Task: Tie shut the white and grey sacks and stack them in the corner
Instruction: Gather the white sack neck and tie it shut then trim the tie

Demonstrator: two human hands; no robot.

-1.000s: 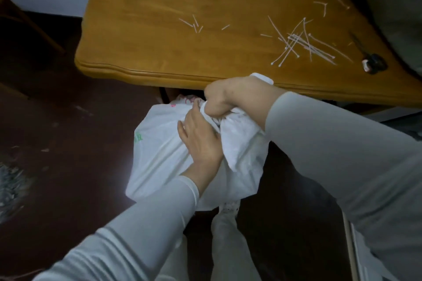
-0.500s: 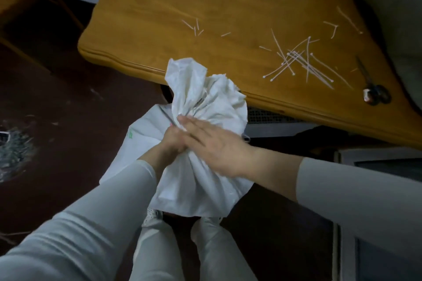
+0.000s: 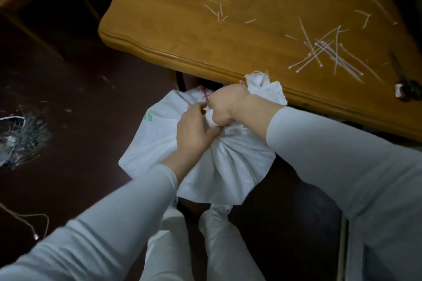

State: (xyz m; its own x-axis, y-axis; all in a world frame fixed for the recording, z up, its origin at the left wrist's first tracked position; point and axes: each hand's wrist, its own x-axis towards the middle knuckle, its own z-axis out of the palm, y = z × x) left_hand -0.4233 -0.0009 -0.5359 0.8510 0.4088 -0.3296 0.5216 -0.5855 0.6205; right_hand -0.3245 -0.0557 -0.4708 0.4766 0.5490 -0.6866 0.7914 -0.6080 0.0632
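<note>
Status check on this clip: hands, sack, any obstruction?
Left hand and right hand both clamped on white sack at its gathered neck. Tie not visible. Loose cable ties on table. Nothing in the way.

The right hand (image 3: 225, 107) hides the white sack's (image 3: 159, 143) gathered neck.

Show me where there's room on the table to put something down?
The wooden table is bare on its left half, from the rounded corner to the few short white scraps. The right side is crowded with scattered white zip ties and dark scissors.
</note>
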